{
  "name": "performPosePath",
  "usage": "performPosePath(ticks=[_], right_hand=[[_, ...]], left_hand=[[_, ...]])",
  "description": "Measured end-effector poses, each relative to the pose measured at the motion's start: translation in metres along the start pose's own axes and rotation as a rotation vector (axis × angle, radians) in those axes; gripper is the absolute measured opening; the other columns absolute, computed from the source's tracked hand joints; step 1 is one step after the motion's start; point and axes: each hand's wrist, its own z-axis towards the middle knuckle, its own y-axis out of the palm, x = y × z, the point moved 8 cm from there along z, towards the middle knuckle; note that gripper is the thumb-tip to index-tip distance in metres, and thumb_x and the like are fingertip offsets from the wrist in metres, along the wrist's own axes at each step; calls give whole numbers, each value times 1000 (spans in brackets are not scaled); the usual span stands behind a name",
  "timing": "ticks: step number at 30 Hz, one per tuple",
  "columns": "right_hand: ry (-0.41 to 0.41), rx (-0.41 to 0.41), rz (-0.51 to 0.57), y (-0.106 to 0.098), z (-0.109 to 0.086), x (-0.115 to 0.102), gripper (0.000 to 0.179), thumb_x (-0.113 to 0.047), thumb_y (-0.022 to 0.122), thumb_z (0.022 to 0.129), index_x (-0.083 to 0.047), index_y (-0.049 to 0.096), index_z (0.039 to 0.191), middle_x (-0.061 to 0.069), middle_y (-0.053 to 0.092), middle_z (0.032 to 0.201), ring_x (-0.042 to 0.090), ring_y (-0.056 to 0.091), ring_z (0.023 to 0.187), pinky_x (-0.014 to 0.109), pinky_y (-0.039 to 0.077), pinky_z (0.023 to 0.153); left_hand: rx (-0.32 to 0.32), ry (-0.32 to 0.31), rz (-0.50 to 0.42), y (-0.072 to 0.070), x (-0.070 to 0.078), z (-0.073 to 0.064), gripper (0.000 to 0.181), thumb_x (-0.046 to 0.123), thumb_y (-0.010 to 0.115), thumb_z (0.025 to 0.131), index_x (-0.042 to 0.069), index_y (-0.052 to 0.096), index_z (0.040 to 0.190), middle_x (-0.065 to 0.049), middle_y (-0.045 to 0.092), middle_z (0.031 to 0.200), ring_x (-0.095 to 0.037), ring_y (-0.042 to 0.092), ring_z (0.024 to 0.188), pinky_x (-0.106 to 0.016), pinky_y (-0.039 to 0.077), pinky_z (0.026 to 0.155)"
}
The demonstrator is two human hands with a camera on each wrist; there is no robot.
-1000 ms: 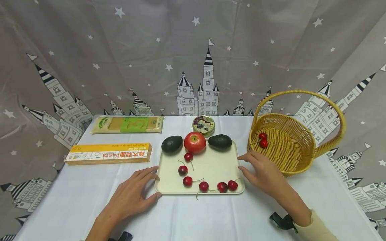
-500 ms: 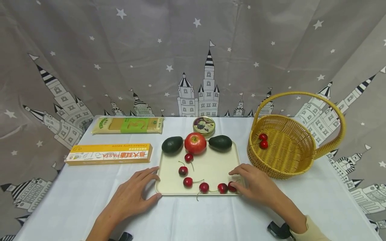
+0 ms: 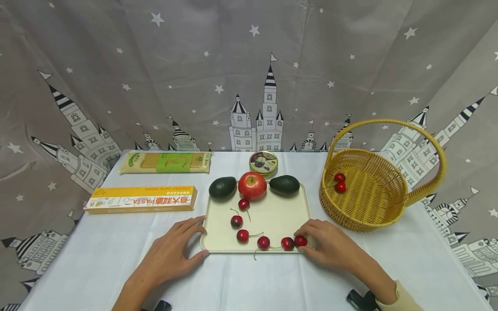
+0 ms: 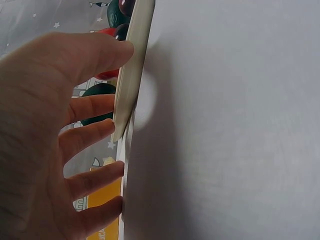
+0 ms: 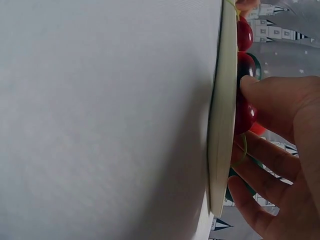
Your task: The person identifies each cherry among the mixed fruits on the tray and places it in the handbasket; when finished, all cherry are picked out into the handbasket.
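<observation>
My left hand (image 3: 173, 249) rests at the left edge of a cream tray (image 3: 276, 211), its fingers spread. In the left wrist view its thumb and some fingertips touch the tray rim (image 4: 131, 82). At the tray's front right corner, my right hand (image 3: 330, 244) pinches the rightmost cherry (image 3: 300, 241) between thumb and forefinger; that cherry (image 5: 245, 117) also shows in the right wrist view. Close against it lies another cherry (image 3: 287, 244). Several more stemmed cherries, one of them a front cherry (image 3: 263, 242), are spread over the tray. A red apple (image 3: 252, 185) sits at its back between a left avocado (image 3: 222, 188) and a right avocado (image 3: 285, 185).
To the right stands a yellow wicker basket (image 3: 365, 216) with a tall handle and two cherries (image 3: 340, 183) inside. A round tin (image 3: 263, 163) is behind the apple. On the left lie a pasta box (image 3: 140, 200) and a noodle packet (image 3: 165, 162). A curtain (image 3: 175, 65) hangs behind.
My right hand has moved left and toward me from the tray's right edge and now grips the rightmost cherry. The left hand stays at the left edge.
</observation>
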Motion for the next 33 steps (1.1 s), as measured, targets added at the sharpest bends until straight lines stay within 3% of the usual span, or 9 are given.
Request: performPosePath(ticks=[16,26,33], right_hand=[[-19,-65,20,2,-3,0,28,-21,85,90,-24,79,117,-15,74,111,6,67,100,37,59,89],[-89,38,-20,-9,-2,-2,27,-23,87,89,-28,77,114,-21,72,109,4,66,102,40,57,92],[-129,117,-43,-25,-1,-4,29,-25,92,86,-25,78,111,-18,75,109,9,69,106,43,57,94]], left_hand=[[-16,-24,-6,2,-1,-1,42,47,88,85,29,70,119,4,59,157,-28,60,136,-51,61,80],[-3,-22,-13,2,-2,0,41,46,88,85,30,70,117,6,59,156,-26,60,136,-48,60,77],[-4,-21,-12,1,-1,0,40,46,88,85,30,70,117,7,59,156,-26,60,135,-48,60,77]])
